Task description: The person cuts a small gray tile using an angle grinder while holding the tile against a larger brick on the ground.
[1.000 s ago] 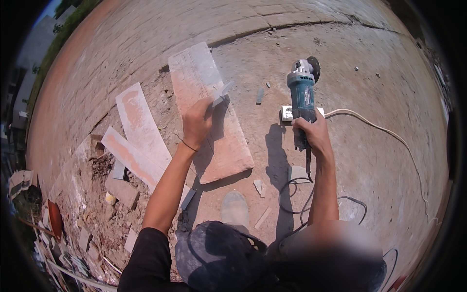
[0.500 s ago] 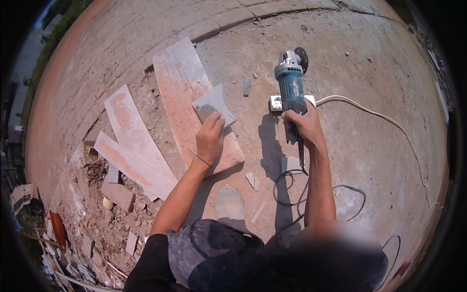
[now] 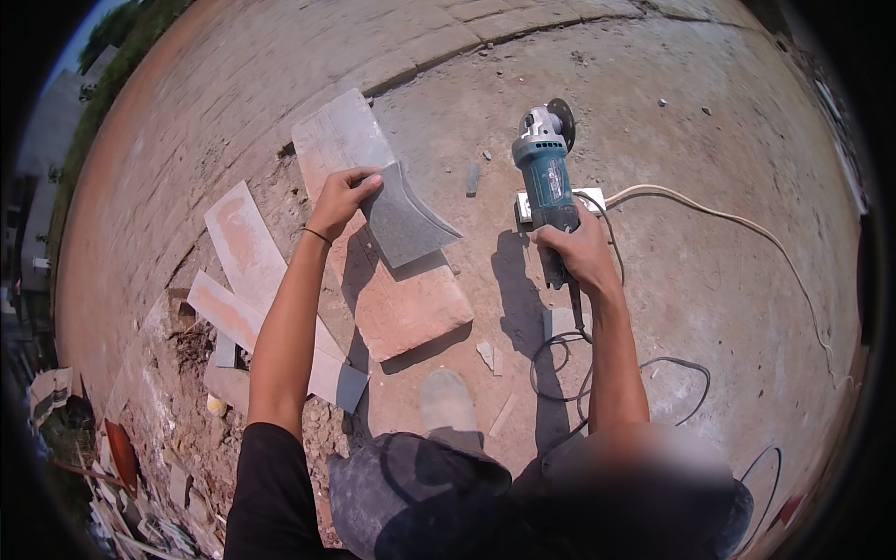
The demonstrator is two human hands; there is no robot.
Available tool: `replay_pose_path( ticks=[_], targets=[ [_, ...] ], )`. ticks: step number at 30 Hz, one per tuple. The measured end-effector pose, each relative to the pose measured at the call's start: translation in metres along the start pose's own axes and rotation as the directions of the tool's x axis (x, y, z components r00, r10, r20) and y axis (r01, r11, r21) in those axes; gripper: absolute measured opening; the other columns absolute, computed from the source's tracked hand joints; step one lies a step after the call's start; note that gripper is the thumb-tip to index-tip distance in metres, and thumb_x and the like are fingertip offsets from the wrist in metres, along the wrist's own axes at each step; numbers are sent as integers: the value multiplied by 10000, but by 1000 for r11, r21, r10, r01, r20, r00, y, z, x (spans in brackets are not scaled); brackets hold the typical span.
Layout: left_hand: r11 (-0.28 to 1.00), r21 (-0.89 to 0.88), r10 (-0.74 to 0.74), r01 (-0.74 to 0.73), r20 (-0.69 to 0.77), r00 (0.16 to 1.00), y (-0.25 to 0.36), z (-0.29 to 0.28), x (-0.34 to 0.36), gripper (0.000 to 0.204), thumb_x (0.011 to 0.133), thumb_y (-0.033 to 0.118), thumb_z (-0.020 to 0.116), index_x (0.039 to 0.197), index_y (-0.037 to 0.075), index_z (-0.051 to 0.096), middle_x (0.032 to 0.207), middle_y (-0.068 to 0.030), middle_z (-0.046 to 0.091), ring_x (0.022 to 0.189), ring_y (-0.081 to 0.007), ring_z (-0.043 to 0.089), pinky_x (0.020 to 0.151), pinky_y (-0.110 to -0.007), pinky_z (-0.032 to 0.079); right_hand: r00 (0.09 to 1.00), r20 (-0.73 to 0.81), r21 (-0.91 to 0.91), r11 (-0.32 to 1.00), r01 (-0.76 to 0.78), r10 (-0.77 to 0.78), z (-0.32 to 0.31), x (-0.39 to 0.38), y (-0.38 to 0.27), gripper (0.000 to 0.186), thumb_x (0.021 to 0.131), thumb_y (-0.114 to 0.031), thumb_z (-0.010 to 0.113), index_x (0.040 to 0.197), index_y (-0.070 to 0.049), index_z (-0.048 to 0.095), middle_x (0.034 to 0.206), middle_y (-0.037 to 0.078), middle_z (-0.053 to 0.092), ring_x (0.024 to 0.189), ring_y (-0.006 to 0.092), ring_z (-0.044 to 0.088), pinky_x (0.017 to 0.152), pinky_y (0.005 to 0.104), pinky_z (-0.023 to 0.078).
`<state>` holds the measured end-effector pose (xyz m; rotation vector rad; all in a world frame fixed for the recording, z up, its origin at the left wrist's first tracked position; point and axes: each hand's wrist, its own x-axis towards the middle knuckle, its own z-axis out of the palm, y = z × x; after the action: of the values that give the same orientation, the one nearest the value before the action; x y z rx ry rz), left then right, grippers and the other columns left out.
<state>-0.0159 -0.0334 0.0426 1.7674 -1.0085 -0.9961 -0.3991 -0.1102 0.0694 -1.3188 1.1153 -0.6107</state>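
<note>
My left hand (image 3: 341, 203) pinches the left edge of a grey tile piece (image 3: 406, 224), thumb and fingers closed on it. The tile has a curved right edge and is tilted over a long stone slab (image 3: 411, 313) lying on the ground, dusted reddish. A shadow falls on the slab beneath the tile. In my right hand (image 3: 583, 250) is a teal and black angle grinder (image 3: 545, 177), gripped round its rear handle. Its head and dark disc (image 3: 562, 126) point away from me. Whether the disc is spinning, I cannot tell.
A white socket block (image 3: 590, 198) lies behind the grinder, with a pale cable (image 3: 709, 210) running right. The grinder's dark cord (image 3: 691, 364) loops near my right forearm. Long tile offcuts (image 3: 245, 233) and rubble (image 3: 182, 350) lie left; small shards (image 3: 485, 355) lie near my shoe (image 3: 446, 401).
My left hand has shifted from the tile's near side to its left edge. The tile has turned and looks raised. The grinder has moved slightly left.
</note>
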Motion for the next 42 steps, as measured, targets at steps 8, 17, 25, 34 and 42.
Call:
replay_pose_path(
  ticks=[8, 17, 25, 34, 42],
  targets=[
    [876, 474, 65, -87, 64, 996, -42, 17, 78, 356, 904, 238, 746, 1162, -8, 735, 978, -149, 739, 900, -241, 687, 853, -366, 525, 999, 25, -61, 998, -30, 31, 7, 1, 13, 635, 654, -253, 776, 1192, 46, 616, 896, 90, 665, 793, 183, 620, 743, 315, 505],
    [690, 724, 371, -25, -323, 871, -56, 61, 29, 480, 839, 232, 788, 1232, -6, 648, 1192, -219, 553, 1110, -394, 559, 956, -441, 467, 995, 88, -93, 995, -34, 42, 27, 0, 22, 687, 642, -267, 771, 1224, 58, 607, 964, 177, 705, 876, 262, 674, 811, 355, 527],
    [905, 415, 109, 92, -437, 893, -75, 79, -29, 619, 797, 115, 800, 1339, -70, 566, 1001, -142, 616, 846, -251, 635, 810, -375, 525, 987, 156, -182, 982, 57, -29, 51, 1, 20, 717, 639, -277, 779, 1262, 25, 594, 922, 160, 687, 844, 250, 653, 794, 349, 516],
    [943, 324, 73, 81, -435, 898, -73, 56, -10, 284, 828, 111, 776, 1087, -4, 768, 878, -122, 765, 804, -158, 715, 743, -285, 546, 977, 214, -313, 946, 81, -13, 98, -4, 17, 707, 651, -263, 769, 1235, 68, 544, 969, 305, 691, 919, 455, 691, 809, 472, 545],
    [947, 240, -143, 213, -278, 950, -61, 47, -12, 200, 888, 41, 698, 1061, -34, 766, 852, -59, 739, 691, -120, 655, 626, -263, 523, 976, 216, -297, 954, 47, 19, 117, -16, 23, 684, 673, -274, 783, 1193, 87, 524, 949, 304, 688, 901, 466, 684, 803, 483, 548]
  ],
)
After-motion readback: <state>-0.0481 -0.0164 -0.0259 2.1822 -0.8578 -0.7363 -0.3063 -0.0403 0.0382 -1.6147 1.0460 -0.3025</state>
